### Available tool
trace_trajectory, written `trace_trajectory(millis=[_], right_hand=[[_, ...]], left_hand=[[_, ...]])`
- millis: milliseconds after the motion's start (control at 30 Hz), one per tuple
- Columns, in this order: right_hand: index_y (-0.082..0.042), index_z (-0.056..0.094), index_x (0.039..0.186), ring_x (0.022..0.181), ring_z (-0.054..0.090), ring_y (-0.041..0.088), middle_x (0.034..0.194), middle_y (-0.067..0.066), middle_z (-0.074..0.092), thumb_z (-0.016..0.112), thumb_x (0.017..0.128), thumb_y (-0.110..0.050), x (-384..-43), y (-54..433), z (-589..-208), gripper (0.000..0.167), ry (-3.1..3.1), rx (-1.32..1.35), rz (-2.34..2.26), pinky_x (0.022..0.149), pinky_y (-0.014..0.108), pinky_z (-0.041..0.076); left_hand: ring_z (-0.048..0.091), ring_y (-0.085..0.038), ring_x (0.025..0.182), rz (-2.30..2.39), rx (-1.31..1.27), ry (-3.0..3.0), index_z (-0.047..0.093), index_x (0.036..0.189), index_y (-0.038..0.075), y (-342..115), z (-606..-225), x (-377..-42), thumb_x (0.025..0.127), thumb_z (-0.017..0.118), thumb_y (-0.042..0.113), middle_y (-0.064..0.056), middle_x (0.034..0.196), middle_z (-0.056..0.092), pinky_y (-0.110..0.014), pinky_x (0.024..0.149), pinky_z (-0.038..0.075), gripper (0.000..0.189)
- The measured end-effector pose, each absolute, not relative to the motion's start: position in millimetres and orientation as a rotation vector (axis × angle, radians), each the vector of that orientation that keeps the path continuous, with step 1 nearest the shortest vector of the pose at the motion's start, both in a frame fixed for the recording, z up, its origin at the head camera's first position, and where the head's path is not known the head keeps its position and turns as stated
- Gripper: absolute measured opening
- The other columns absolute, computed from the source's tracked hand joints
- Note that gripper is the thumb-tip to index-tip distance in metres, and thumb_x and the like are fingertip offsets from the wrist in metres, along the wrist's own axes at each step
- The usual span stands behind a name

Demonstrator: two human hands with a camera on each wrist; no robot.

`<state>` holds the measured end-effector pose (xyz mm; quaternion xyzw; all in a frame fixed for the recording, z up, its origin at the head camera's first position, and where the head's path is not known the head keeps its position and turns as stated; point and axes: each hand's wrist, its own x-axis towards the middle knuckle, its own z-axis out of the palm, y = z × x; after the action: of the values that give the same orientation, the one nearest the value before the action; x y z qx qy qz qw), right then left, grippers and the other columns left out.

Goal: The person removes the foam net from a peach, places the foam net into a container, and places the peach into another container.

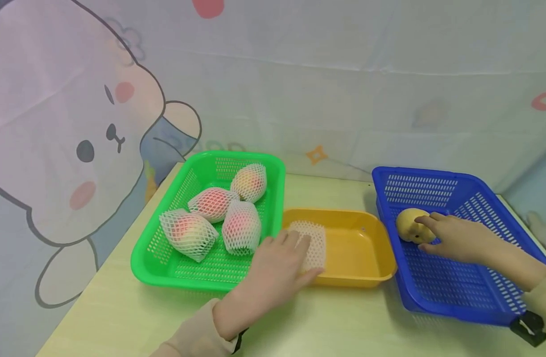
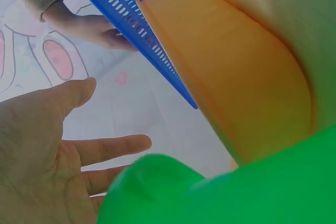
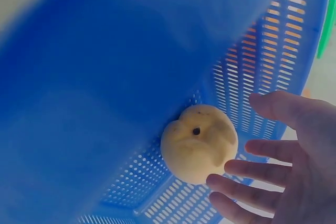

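My left hand (image 1: 279,267) is over the green basket's right rim and the left end of the orange-yellow tray (image 1: 351,281), fingers spread and nothing in them. Beside its fingertips, a white foam net sleeve (image 1: 315,243) lies in that tray. Inside the blue basket (image 1: 451,290), a round yellow peach-like fruit (image 3: 197,148) rests with a dark stem spot showing. My right hand (image 1: 460,238) reaches in beside this fruit, its fingers apart and fingertips right at the fruit's side, not curled round it.
In the green basket (image 1: 188,283) on the left lie several red-and-yellow fruits in white foam nets, one of them a netted fruit (image 1: 242,225) near the right wall. The three containers stand side by side on a pale table (image 1: 300,322). A printed cloth (image 1: 300,99) hangs behind.
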<state>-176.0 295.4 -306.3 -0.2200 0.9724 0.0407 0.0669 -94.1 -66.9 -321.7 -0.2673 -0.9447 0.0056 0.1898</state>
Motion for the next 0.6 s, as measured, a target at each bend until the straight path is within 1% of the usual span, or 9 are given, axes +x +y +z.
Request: trace_trajectory(millis=[167, 333, 400, 500, 600], right_hand=[[0.001, 0.056, 0.127, 0.101, 0.06, 0.049, 0.119, 0.029, 0.059, 0.07, 0.083, -0.037, -171.1, 294.8, -308.3, 0.06, 2.971, -0.674, 0.118, 0.065, 0.053, 0.054], [0.001, 0.059, 0.122, 0.087, 0.064, 0.038, 0.105, 0.02, 0.065, 0.071, 0.082, -0.036, -164.8, 292.7, -310.9, 0.057, 3.033, -0.685, 0.108, 0.065, 0.05, 0.054], [0.002, 0.06, 0.122, 0.087, 0.065, 0.038, 0.105, 0.02, 0.066, 0.07, 0.083, -0.036, -162.2, 292.6, -312.9, 0.056, 3.052, -0.663, 0.085, 0.068, 0.05, 0.055], [0.003, 0.06, 0.123, 0.091, 0.065, 0.04, 0.107, 0.021, 0.067, 0.068, 0.085, -0.037, -158.6, 292.4, -316.6, 0.055, 3.065, -0.621, 0.038, 0.07, 0.051, 0.055], [0.003, 0.059, 0.123, 0.093, 0.064, 0.041, 0.109, 0.022, 0.067, 0.066, 0.086, -0.037, -155.2, 291.8, -319.3, 0.055, 3.075, -0.595, -0.002, 0.068, 0.05, 0.055]], left_hand=[[0.059, -0.019, 0.097, 0.007, -0.732, -2.672, 0.059, 0.122, 0.013, -71.1, -319.6, -96.5, 0.09, 0.051, 0.059, -0.004, 0.11, 0.064, -0.031, 0.071, 0.049, 0.057], [0.058, -0.02, 0.093, -0.003, -0.698, -2.666, 0.059, 0.119, 0.011, -76.2, -318.5, -99.5, 0.089, 0.054, 0.058, -0.004, 0.105, 0.063, -0.031, 0.072, 0.049, 0.057], [0.057, -0.02, 0.09, -0.002, -0.68, -2.645, 0.059, 0.118, 0.011, -78.1, -319.0, -100.6, 0.088, 0.054, 0.059, -0.004, 0.102, 0.063, -0.03, 0.07, 0.048, 0.057], [0.058, -0.02, 0.088, -0.007, -0.661, -2.616, 0.06, 0.118, 0.01, -80.5, -319.9, -102.1, 0.087, 0.056, 0.06, -0.005, 0.1, 0.064, -0.031, 0.067, 0.049, 0.059], [0.058, -0.021, 0.087, -0.016, -0.649, -2.599, 0.061, 0.119, 0.009, -82.1, -320.4, -103.6, 0.087, 0.056, 0.06, -0.005, 0.099, 0.064, -0.032, 0.065, 0.049, 0.06]])
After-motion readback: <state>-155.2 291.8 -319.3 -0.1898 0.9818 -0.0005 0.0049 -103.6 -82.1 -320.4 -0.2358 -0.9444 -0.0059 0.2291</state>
